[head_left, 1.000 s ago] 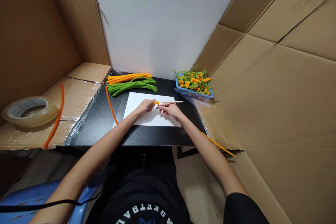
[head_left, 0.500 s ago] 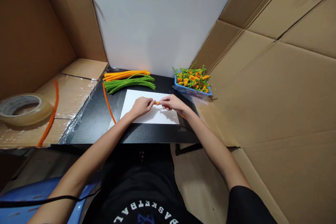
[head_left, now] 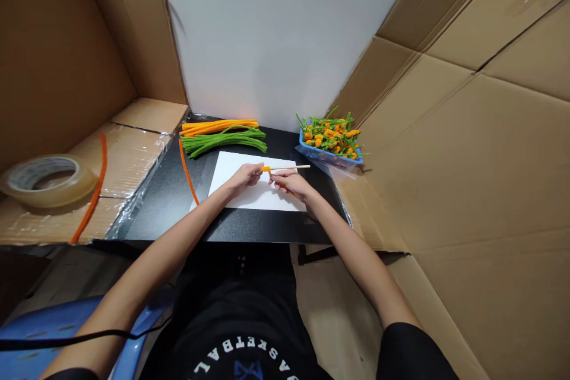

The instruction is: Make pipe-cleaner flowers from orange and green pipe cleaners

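Note:
Above a white sheet [head_left: 249, 190], my left hand [head_left: 247, 176] is closed on one end of a thin wooden stick [head_left: 294, 167] that points right. Orange pipe cleaner [head_left: 266, 169] is wound around the stick beside my left fingertips. My right hand [head_left: 287, 181], just below the stick, pinches the loose part of that orange pipe cleaner. Part of the strand is hidden under my right hand. Behind the sheet to the left lie a bundle of orange pipe cleaners [head_left: 214, 127] and a bundle of green ones [head_left: 222, 141].
A blue basket [head_left: 332, 156] of orange and green pipe-cleaner pieces stands at the back right. One orange-red strip [head_left: 189, 173] lies left of the sheet, another [head_left: 92, 196] on cardboard by a tape roll [head_left: 48, 181]. Cardboard walls [head_left: 467, 160] flank the black table [head_left: 155, 208].
The wooden stick now shows, pointing right from my left hand. My right hand has shifted slightly down and away from my left fingertips, with the orange strand between them. The view has shifted slightly.

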Demonstrator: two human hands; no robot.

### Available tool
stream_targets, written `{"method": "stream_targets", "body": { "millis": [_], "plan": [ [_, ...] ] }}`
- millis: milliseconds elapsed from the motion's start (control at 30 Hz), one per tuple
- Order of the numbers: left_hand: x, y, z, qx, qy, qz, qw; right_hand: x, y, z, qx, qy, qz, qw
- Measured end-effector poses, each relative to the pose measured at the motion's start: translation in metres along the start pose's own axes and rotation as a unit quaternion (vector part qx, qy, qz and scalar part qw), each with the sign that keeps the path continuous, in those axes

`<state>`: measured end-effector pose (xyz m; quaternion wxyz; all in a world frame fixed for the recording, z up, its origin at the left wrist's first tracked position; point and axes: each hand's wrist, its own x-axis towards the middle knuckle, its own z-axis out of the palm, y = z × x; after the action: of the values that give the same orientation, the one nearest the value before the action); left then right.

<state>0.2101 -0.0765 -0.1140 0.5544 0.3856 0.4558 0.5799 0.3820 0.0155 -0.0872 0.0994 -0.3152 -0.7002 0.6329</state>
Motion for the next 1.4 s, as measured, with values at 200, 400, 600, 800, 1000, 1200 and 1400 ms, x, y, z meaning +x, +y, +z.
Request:
{"method": "stream_targets", "body": {
  "millis": [200,400,600,800,1000,1200,1400],
  "plan": [
    [-0.007,0.006,-0.002,0.199,-0.121,0.032,0.972,-0.006,-0.017,-0.022,0.013,-0.062,0.025,0.998],
    [-0.009,-0.005,0.006,0.512,0.045,0.177,0.839,-0.009,-0.03,-0.028,-0.042,-0.061,0.012,0.997],
    [-0.007,-0.009,0.005,0.445,0.196,0.197,0.851,-0.012,-0.021,-0.013,0.005,-0.031,0.011,0.999],
    [0.001,-0.013,0.008,0.206,0.101,0.122,0.966,-0.006,-0.001,-0.005,0.0,-0.023,0.055,0.998],
    [-0.002,-0.005,0.007,0.113,-0.015,0.066,0.991,-0.006,0.0,-0.021,0.007,-0.056,0.061,0.997],
    [-0.01,-0.003,0.008,0.316,-0.133,0.069,0.937,-0.006,-0.016,-0.049,-0.068,-0.121,0.071,0.988],
    [-0.007,-0.011,0.012,0.44,0.09,0.156,0.88,-0.012,-0.03,-0.038,-0.046,-0.07,0.022,0.996]
  ]
}}
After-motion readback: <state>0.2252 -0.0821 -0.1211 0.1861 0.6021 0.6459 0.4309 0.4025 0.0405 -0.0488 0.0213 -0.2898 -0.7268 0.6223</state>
